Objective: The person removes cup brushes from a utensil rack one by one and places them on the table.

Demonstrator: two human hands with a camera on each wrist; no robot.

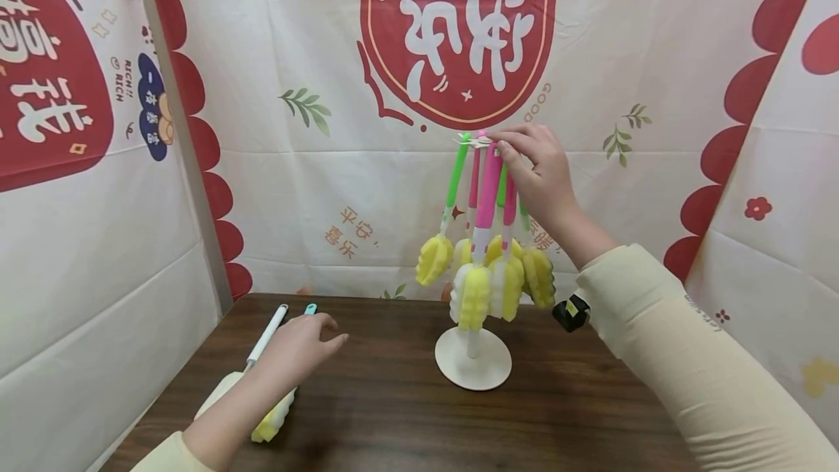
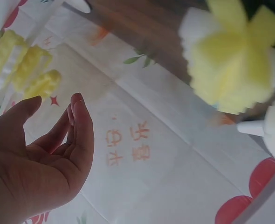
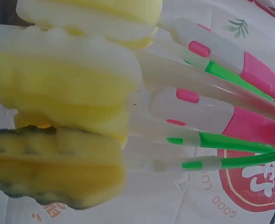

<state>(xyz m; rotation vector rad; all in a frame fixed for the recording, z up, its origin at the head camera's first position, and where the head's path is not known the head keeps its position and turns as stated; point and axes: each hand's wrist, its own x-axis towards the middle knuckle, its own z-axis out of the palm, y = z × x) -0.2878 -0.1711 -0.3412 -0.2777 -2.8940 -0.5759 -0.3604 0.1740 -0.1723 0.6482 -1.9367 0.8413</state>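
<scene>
My right hand [image 1: 534, 173] is at the top of a white stand [image 1: 452, 370]. Its thumb and fingers pinch the upper end of a pink-handled sponge brush [image 1: 487, 195], whose yellow and white head points down. Around it hang several more sponge brushes with pink or green handles, such as a green-handled one [image 1: 455, 181]. Low over the table, my left hand [image 1: 298, 348] holds nothing, its fingers loosely bent. Near it lie a white-handled brush [image 1: 267, 333] and another with a turquoise handle end [image 1: 311, 308], both partly hidden by the forearm.
The brown wooden table [image 1: 380, 414] ends at a printed cloth backdrop [image 1: 314, 188], with cloth walls on both sides. A small black object [image 1: 570, 314] shows by my right sleeve. Hanging sponge heads [image 3: 63, 74] fill the left of the right wrist view.
</scene>
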